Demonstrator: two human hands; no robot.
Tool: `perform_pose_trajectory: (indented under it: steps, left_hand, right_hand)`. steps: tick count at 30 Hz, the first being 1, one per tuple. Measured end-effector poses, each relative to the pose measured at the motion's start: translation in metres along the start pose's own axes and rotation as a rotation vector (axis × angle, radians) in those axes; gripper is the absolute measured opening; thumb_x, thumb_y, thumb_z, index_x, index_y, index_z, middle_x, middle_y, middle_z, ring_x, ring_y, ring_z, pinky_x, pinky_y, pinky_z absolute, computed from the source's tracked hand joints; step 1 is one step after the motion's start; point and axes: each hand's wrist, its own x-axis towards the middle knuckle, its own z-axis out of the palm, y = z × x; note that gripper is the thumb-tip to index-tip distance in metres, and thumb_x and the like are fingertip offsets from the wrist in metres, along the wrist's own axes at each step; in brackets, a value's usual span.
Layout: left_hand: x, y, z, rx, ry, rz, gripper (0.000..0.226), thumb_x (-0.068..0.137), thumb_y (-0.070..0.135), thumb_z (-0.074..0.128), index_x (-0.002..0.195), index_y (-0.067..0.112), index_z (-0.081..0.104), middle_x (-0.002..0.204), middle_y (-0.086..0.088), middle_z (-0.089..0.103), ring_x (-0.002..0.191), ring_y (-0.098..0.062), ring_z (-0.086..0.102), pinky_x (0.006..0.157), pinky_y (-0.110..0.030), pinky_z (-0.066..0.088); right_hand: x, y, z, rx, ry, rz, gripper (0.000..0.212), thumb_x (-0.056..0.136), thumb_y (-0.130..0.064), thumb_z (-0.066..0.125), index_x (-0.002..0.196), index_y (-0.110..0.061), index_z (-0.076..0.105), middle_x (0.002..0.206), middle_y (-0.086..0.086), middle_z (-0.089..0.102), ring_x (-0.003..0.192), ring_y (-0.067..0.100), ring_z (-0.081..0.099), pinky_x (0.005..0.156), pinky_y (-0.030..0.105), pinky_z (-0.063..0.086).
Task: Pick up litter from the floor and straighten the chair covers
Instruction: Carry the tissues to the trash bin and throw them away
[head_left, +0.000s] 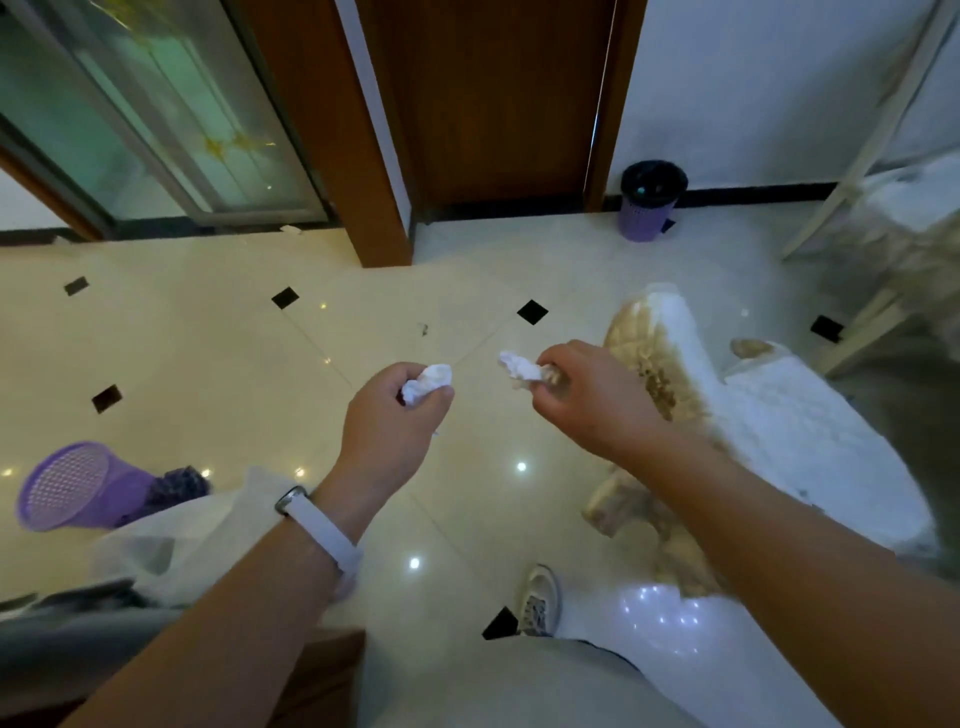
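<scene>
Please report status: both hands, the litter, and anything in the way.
Left hand shut on tissue. Right hand shut on second tissue. Upright bin ahead by wall; floor between open. Tipped bin lying left.

Both forearms extend forward from the lower edge of the view, bare to the elbow. The left hand (392, 415) is held palm inward, fingers curled closed around a crumpled white tissue (427, 383) that protrudes above the thumb. A pale watch band (323, 530) circles the left wrist. The right hand (582, 395) is turned knuckles up, wrist slightly bent, fingertips pinched on a second tissue (522, 368); the fingertips are blurred, so the exact grip is uncertain. The hands are level and near each other, not touching.
</scene>
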Motion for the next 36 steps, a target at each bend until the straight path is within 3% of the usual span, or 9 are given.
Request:
perform_pose_trajectory:
  steps: [2,5,17,23,25,31,36]
  left_hand:
    - [0.038,0.017,0.008,-0.002,-0.002,0.029,0.005,0.086,0.023,0.07,0.085,0.02,0.067,0.069,0.005,0.064,0.074,-0.025,0.067,0.068,-0.04,0.054]
    - [0.081,0.034,0.02,0.019,-0.012,0.065,0.011,0.087,0.022,0.069,0.088,0.012,0.067,0.081,-0.009,0.067,0.079,-0.029,0.064,0.074,-0.045,0.054]
    - [0.305,0.069,0.073,-0.096,-0.182,0.153,0.001,0.089,0.019,0.069,0.089,0.018,0.068,0.08,-0.003,0.067,0.062,0.002,0.057,0.06,-0.021,0.048]
    - [0.451,0.106,0.089,-0.111,-0.333,0.184,0.001,0.089,0.022,0.068,0.09,0.022,0.068,0.08,-0.003,0.067,0.068,-0.01,0.061,0.066,-0.033,0.052]
    - [0.493,0.121,0.093,-0.095,-0.379,0.222,0.004,0.09,0.023,0.068,0.087,0.024,0.066,0.079,-0.002,0.066,0.071,-0.014,0.059,0.064,-0.03,0.048]
    - [0.581,0.154,0.12,-0.106,-0.468,0.258,0.003,0.09,0.022,0.067,0.088,0.02,0.066,0.074,0.003,0.06,0.058,0.005,0.053,0.051,-0.01,0.04]
    - [0.636,0.184,0.163,-0.11,-0.528,0.268,0.005,0.089,0.021,0.069,0.085,0.021,0.066,0.071,0.006,0.059,0.057,0.004,0.053,0.052,-0.01,0.041]
  right_hand:
    - [0.038,0.003,-0.014,0.002,0.017,-0.044,0.028,0.086,-0.032,0.06,0.112,-0.019,0.063,0.105,-0.003,0.062,0.097,0.018,0.054,0.078,0.037,0.049]
    - [0.08,0.013,-0.025,0.014,0.066,-0.032,0.027,0.085,-0.032,0.06,0.109,-0.02,0.063,0.102,-0.004,0.062,0.095,0.016,0.054,0.075,0.036,0.049]
    - [0.265,0.056,-0.033,0.045,0.121,0.198,0.012,0.086,-0.034,0.059,0.096,-0.027,0.06,0.087,-0.01,0.055,0.077,0.008,0.05,0.06,0.025,0.04]
    - [0.375,0.071,-0.043,-0.058,0.178,0.355,0.018,0.085,-0.033,0.061,0.1,-0.023,0.064,0.091,-0.007,0.058,0.081,0.013,0.051,0.064,0.028,0.043]
    - [0.407,0.075,-0.049,-0.069,0.209,0.396,0.019,0.086,-0.034,0.062,0.101,-0.023,0.064,0.092,-0.007,0.058,0.081,0.012,0.051,0.064,0.028,0.042]
    - [0.473,0.09,-0.062,-0.117,0.247,0.461,0.025,0.086,-0.036,0.059,0.108,-0.025,0.061,0.098,-0.008,0.059,0.089,0.013,0.052,0.071,0.031,0.046]
    - [0.519,0.131,-0.078,-0.122,0.269,0.513,0.027,0.087,-0.036,0.059,0.11,-0.024,0.061,0.098,-0.007,0.058,0.088,0.014,0.051,0.071,0.03,0.045]
